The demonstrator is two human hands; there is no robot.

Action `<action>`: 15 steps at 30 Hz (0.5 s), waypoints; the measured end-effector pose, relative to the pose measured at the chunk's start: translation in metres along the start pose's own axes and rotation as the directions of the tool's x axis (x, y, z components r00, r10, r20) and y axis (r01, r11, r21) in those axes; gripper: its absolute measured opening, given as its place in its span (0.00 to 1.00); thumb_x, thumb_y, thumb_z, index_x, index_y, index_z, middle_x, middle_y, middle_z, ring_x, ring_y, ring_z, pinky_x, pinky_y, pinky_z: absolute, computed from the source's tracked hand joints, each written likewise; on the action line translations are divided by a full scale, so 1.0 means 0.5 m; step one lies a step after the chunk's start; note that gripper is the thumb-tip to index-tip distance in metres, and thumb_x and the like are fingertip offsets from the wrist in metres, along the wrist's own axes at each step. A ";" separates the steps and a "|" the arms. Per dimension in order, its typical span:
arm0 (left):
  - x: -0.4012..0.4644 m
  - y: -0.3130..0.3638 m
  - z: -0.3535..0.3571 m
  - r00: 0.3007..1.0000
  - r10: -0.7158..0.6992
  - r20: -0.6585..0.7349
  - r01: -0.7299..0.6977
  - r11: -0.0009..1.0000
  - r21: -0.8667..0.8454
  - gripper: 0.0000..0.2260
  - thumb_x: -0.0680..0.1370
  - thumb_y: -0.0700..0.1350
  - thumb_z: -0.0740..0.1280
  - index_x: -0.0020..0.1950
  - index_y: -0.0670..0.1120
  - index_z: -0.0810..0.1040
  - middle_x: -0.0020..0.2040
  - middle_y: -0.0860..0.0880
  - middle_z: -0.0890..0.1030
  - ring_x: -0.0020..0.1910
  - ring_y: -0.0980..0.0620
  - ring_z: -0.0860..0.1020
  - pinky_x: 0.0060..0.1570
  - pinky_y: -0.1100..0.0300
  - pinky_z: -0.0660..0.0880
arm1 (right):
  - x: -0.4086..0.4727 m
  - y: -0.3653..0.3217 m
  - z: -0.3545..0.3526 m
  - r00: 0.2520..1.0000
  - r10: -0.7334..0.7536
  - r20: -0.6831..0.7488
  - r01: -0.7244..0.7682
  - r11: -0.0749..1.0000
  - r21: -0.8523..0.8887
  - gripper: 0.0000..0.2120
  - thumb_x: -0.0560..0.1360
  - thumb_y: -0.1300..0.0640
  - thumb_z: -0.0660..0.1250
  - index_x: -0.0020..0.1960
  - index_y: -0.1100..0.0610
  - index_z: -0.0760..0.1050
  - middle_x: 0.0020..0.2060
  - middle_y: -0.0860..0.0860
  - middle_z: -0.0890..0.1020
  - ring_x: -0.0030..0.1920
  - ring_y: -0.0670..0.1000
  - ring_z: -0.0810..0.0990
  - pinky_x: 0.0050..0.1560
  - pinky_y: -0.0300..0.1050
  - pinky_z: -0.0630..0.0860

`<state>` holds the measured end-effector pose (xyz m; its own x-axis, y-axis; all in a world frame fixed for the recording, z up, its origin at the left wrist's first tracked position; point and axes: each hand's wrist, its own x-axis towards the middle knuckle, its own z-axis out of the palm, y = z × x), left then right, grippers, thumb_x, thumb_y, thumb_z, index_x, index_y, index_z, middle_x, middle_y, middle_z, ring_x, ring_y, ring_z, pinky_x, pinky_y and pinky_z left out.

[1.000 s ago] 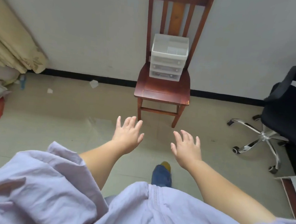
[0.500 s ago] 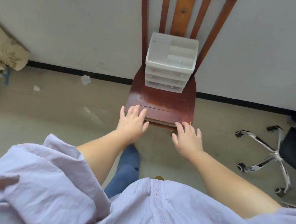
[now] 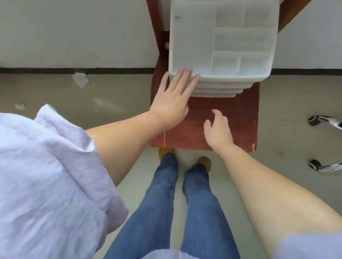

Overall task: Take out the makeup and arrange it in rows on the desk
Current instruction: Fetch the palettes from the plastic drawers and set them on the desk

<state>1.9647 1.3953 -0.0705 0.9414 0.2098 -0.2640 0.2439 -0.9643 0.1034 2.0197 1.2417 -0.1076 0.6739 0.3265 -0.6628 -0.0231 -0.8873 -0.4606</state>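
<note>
A white plastic organizer with a divided top tray and drawers below stands on the seat of a red-brown wooden chair. Its top compartments look empty; no makeup shows. My left hand reaches forward with straight fingers, its fingertips at the organizer's front left corner. My right hand hovers over the chair seat in front of the organizer, fingers relaxed, holding nothing. The drawers' contents are hidden.
The chair stands against a white wall with a black skirting. The chrome wheeled base of an office chair is at the right. Scraps of paper lie on the floor at the left. My legs stand just before the chair.
I have stepped up to the chair, and the view now looks straight down on the organizer. My left hand has reached the organizer's front corner; my right hand has moved over the seat.
</note>
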 end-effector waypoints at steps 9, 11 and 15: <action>0.069 -0.025 0.105 0.888 0.067 -0.455 -0.080 0.997 -0.009 0.31 0.68 0.38 0.60 0.71 0.45 0.58 0.64 0.45 0.59 0.65 0.45 0.60 0.60 0.32 0.64 | 0.237 -0.041 0.048 0.857 0.360 0.369 -0.427 0.095 0.899 0.21 0.82 0.62 0.47 0.74 0.56 0.59 0.70 0.55 0.69 0.69 0.53 0.69 0.63 0.52 0.71; 0.076 -0.025 0.115 0.867 0.059 -0.494 -0.082 0.996 -0.025 0.29 0.69 0.37 0.60 0.70 0.45 0.59 0.63 0.46 0.60 0.64 0.45 0.61 0.59 0.32 0.65 | 0.261 -0.051 0.052 0.863 0.317 0.394 -0.392 -0.072 0.917 0.21 0.81 0.64 0.47 0.73 0.59 0.61 0.70 0.56 0.68 0.69 0.54 0.69 0.63 0.53 0.70; 0.082 -0.023 0.119 0.854 0.044 -0.518 -0.090 0.994 -0.065 0.28 0.68 0.36 0.59 0.69 0.46 0.60 0.63 0.47 0.60 0.63 0.46 0.62 0.56 0.32 0.67 | 0.271 -0.059 0.062 0.838 0.352 0.417 -0.363 -0.213 0.907 0.19 0.78 0.69 0.47 0.63 0.63 0.70 0.63 0.57 0.75 0.64 0.54 0.75 0.60 0.53 0.73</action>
<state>1.9865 1.4051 -0.1396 0.9354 0.2211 0.2758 0.1726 -0.9666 0.1893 2.0888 1.3222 -0.2023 0.2481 0.0972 -0.9638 -0.9096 0.3657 -0.1973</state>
